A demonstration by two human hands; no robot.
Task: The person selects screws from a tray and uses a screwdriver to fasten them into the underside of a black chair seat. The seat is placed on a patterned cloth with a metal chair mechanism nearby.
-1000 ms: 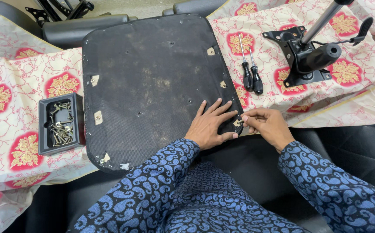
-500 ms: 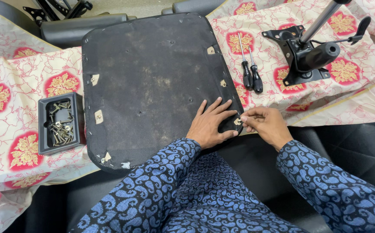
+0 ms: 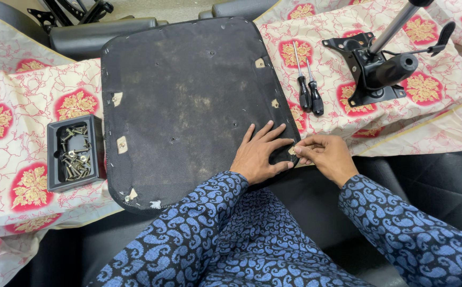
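Note:
A black chair seat base (image 3: 188, 101) lies upside down on a patterned cloth, its dusty fabric underside up, with small tan patches near its edges. My left hand (image 3: 260, 154) lies flat on its near right corner, fingers spread. My right hand (image 3: 324, 157) pinches something small at a tan patch (image 3: 291, 151) on the seat's right edge; what the fingertips grip is too small to tell. Both sleeves are blue paisley.
A black tray (image 3: 55, 175) of several screws sits left of the seat. Two screwdrivers (image 3: 309, 93) lie to the right, beside a black chair mechanism with a metal column (image 3: 380, 66). Black cushions lie beyond the seat and near my lap.
Both hands stay at the seat's right corner. The right fingertips have shifted slightly at the tan patch; nothing else has moved.

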